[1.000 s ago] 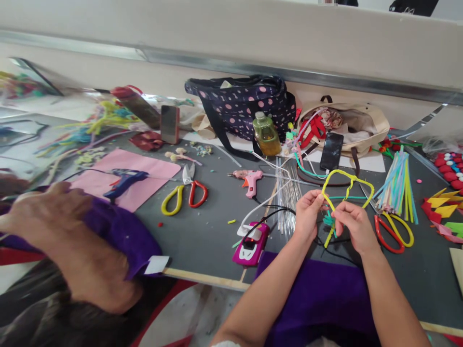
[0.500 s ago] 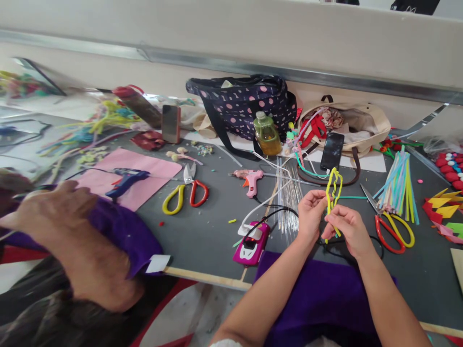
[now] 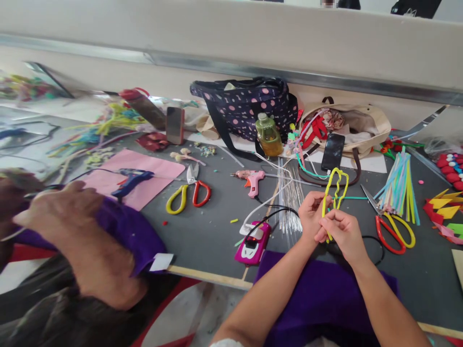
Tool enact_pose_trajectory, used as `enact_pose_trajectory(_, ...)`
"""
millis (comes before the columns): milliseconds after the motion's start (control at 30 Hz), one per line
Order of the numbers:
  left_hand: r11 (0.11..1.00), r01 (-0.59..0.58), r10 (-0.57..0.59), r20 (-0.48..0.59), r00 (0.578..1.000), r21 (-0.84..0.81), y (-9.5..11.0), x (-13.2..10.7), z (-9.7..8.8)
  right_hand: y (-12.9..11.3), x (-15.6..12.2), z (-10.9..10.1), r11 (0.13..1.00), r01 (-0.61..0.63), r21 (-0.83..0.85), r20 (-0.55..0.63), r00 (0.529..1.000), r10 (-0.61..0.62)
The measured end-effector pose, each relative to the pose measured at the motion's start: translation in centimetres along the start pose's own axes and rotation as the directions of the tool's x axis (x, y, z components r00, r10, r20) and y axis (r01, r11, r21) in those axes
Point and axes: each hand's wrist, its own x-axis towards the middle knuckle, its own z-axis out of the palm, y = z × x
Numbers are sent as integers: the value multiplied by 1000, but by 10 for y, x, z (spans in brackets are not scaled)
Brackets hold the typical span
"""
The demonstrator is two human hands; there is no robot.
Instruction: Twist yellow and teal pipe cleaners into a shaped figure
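Both my hands hold a yellow pipe cleaner [image 3: 336,185] bent into a narrow upright loop above the grey table [image 3: 210,231]. My left hand [image 3: 311,214] pinches its left stem. Close beside it, my right hand [image 3: 342,232] is closed round the lower twisted ends. A purple cloth [image 3: 318,294] lies under my forearms at the table's near edge. Red and yellow scissors [image 3: 392,229] rest just right of my right hand.
Another person's hand [image 3: 61,212] rests on purple cloth at the left. On the table lie a pink glue gun [image 3: 253,180], a blue glue gun [image 3: 130,178], a second pair of scissors [image 3: 190,193], a pink car-shaped item [image 3: 253,243], coloured sticks [image 3: 398,185], a bottle [image 3: 267,135] and two bags [image 3: 249,108].
The wide yellow loop has been squeezed into a narrow upright shape, and my hands have come close together. The other person's hand has shifted slightly right.
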Motion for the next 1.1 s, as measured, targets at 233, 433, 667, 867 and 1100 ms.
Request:
enact_pose_trajectory(233, 998, 49, -49, -5, 999, 33, 5, 0, -1, 5, -2, -7, 949, 205, -238, -116, 965, -237)
enact_pose_trajectory(433, 977, 171, -164, 63, 984, -128, 3, 0, -1, 9, 10, -20, 848, 323, -421, -330, 816, -475)
enact_pose_trajectory(667, 946, 252, -217, 181, 959, -203, 8, -5, 3, 2, 14, -30, 684, 329, -651, -306, 712, -633)
enact_pose_trajectory(867, 937, 294, -248, 235, 940, -189, 9, -9, 5, -1, 15, -32, 643, 377, -667, -215, 728, -651)
enact_pose_trajectory(1100, 919, 341, -293, 231, 928, -201, 7, -10, 6, 1, 15, -34, 752, 309, -583, -273, 797, -539)
